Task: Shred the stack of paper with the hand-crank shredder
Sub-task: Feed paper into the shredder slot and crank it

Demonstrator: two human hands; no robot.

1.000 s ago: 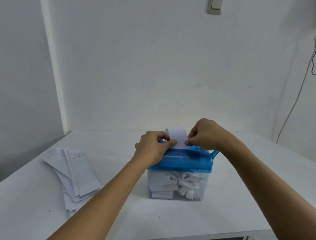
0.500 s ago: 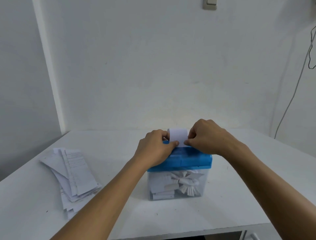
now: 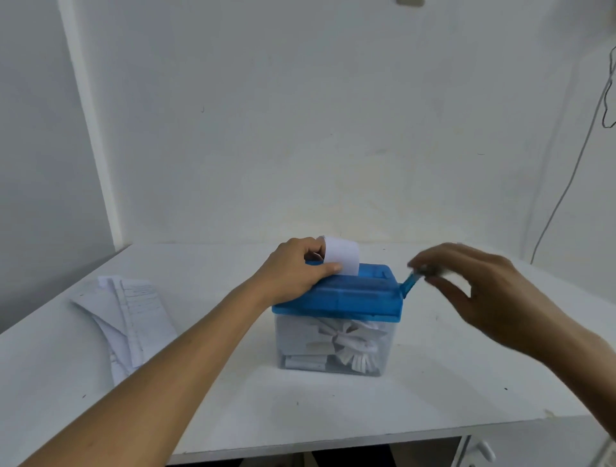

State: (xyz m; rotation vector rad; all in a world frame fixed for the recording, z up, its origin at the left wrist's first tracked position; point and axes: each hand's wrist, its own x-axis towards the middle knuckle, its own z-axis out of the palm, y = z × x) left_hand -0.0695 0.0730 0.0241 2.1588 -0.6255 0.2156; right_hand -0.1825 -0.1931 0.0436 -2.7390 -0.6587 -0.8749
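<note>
Standing near the middle of a white table (image 3: pixel 333 410), the hand-crank shredder (image 3: pixel 336 310) has a blue lid (image 3: pixel 360 296) over a clear bin (image 3: pixel 300 343), and white shreds (image 3: pixel 353 343) lie curled and heaped inside the bin. A slip of paper (image 3: pixel 341 255) stands upright in the slot at the rear left of the lid. The left hand (image 3: pixel 296 270) is clamped on that slip, thumb on its near face and fingers curled behind it, with the heel of the hand resting on the lid. The right hand (image 3: pixel 483 293) is blurred beside the shredder's right end, its fingertips at the top of the blue crank (image 3: pixel 408 285); whether they actually grip the crank cannot be told. The stack of paper (image 3: pixel 133 316) lies fanned out flat on the table well to the left of the shredder, some sheets showing faint printed lines. The tabletop is matte white with a few small dark specks. Behind it rises a plain pale wall (image 3: pixel 333 133) with faint marks, meeting a side wall at a white vertical trim (image 3: pixel 90 133) on the left. A thin cable (image 3: pixel 573 173) hangs down the wall at the right, and the lower edge of a switch plate (image 3: pixel 410 2) shows at the top.
</note>
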